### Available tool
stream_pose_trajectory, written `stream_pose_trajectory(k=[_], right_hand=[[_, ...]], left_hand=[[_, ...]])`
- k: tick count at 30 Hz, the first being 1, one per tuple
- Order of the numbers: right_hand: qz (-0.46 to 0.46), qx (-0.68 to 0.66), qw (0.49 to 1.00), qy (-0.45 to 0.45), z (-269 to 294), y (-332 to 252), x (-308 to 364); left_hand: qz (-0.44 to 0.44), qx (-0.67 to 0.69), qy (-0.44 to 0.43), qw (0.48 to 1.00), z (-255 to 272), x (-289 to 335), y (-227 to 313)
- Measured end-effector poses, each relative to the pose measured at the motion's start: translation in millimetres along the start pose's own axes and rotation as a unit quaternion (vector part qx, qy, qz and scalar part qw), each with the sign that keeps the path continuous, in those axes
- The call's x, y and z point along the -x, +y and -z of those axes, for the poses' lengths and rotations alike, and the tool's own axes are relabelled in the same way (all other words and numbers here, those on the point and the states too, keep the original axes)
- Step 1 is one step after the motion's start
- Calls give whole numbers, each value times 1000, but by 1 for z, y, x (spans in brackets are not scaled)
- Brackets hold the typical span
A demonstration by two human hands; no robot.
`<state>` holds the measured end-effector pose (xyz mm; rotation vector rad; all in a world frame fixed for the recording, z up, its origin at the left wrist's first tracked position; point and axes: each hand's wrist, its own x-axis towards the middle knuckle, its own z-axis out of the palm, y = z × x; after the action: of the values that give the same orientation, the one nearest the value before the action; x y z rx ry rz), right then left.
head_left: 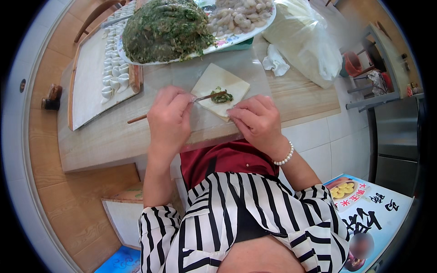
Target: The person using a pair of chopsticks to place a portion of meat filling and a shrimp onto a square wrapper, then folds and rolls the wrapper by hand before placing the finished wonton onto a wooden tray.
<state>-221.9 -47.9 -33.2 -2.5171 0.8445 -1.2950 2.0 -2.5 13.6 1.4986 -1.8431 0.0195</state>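
Black-and-white striped sleeves and shirt [200,232] lie nearest, above a dark red apron [232,159] at the tabletop's [104,145] edge. On the tabletop, between both hands, a pale dough wrapper [230,83] lies like a diamond, one corner pointing away from the body and another toward it. It is smooth, matt and four-sided, with a small lump of moist, chopped green filling [223,98] near its middle. A slim brown stick [209,96] runs slantwise, its long axis rising from near left to far right; its far tip rests on the filling. The left hand's [170,113] fingers grasp this stick beside the wrapper's left corner; whether they also grip the dough, I cannot tell. The right hand's [258,116] fingers pinch the wrapper's near right edge. Beyond, an oval platter [269,23] bears a coarse green-flecked mound [166,32] and glossy, greyish shrimp [241,16]. Folded white dumplings [120,75] line a wood-rimmed board [88,82] at left; a crinkled translucent bag [305,41] slumps at right.
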Motion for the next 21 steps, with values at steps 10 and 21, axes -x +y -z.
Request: stream_pose_trajectory(k=[10, 21], right_hand=[[-11, -11, 1000, 10, 1, 2, 1], [-7, -20, 1000, 6, 4, -3, -5]], left_hand=[[24, -42, -35, 998, 23, -4, 6], [1, -17, -21, 1000, -13, 6, -12]])
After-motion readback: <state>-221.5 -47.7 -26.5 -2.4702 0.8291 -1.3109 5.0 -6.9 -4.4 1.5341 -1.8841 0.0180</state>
